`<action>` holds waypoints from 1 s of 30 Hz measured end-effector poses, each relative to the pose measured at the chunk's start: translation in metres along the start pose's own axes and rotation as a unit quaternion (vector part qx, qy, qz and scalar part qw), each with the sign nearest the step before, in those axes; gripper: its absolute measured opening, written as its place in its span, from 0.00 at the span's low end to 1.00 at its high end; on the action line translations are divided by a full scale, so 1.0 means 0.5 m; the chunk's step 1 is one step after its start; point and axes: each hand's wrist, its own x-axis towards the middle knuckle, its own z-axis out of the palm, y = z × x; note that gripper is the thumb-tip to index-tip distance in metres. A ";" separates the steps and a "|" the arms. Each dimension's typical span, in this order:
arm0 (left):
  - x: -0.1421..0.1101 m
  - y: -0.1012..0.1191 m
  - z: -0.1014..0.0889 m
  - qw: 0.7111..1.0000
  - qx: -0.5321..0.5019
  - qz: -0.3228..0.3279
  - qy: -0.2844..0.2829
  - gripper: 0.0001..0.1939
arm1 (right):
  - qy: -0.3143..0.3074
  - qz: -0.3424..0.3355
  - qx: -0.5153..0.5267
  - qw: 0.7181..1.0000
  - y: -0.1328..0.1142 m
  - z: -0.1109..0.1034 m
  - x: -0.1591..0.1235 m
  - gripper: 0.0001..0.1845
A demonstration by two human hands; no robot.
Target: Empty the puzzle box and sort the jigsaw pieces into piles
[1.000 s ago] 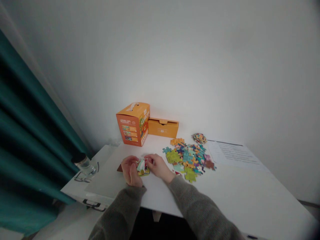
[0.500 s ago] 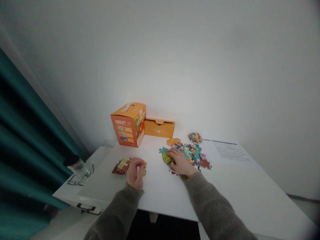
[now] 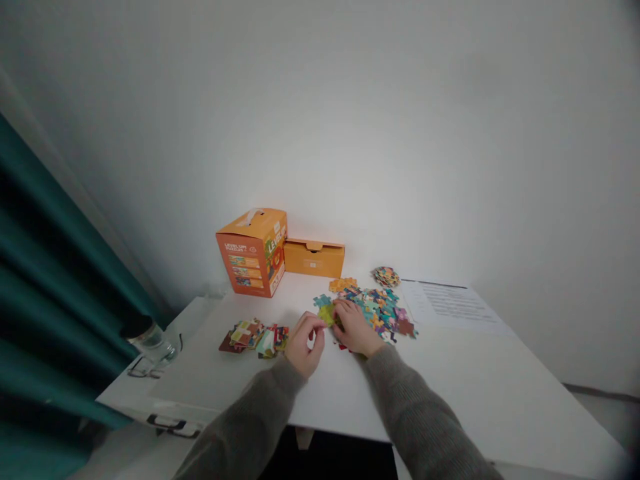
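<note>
My left hand (image 3: 306, 345) is closed in a loose pinch, its fingertips at the edge of a yellow-green puzzle piece (image 3: 327, 315). Whether anything sits between its thumb and finger cannot be made out. My right hand (image 3: 356, 328) lies with bent fingers around the green pieces, partly covering them. Just behind and to its right spreads a pile of mixed puzzle pieces (image 3: 380, 303), with teal pieces (image 3: 321, 301) at the left and orange pieces (image 3: 343, 284) at the back. To the left of my left hand lies another group of larger puzzle pieces (image 3: 247, 333).
An orange puzzle box (image 3: 253, 257) stands at the back left beside a low orange box (image 3: 313, 259). A round heap of pieces (image 3: 385, 276) and printed sheets (image 3: 450, 302) lie to the right. A glass jar (image 3: 153, 341) and glasses (image 3: 145, 370) are at the far left.
My left hand has moved right, from the left group of pieces over to the green ones, uncovering that group. My right hand stays at the green pieces. The view has shifted slightly.
</note>
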 end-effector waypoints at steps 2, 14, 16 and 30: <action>0.004 -0.001 0.013 1.000 0.002 -0.009 -0.002 0.07 | -0.003 0.006 0.005 1.000 -0.003 -0.003 0.000 0.11; -0.021 -0.047 0.028 0.981 -0.089 -0.146 0.087 0.18 | -0.001 0.183 0.581 0.793 -0.046 -0.050 -0.003 0.17; -0.019 -0.051 0.033 0.972 -0.129 -0.180 0.072 0.18 | -0.008 0.206 0.644 0.736 -0.059 -0.057 -0.004 0.20; -0.004 -0.040 0.031 0.907 -0.267 -0.324 0.032 0.20 | -0.017 0.208 0.580 0.788 -0.069 -0.041 -0.007 0.18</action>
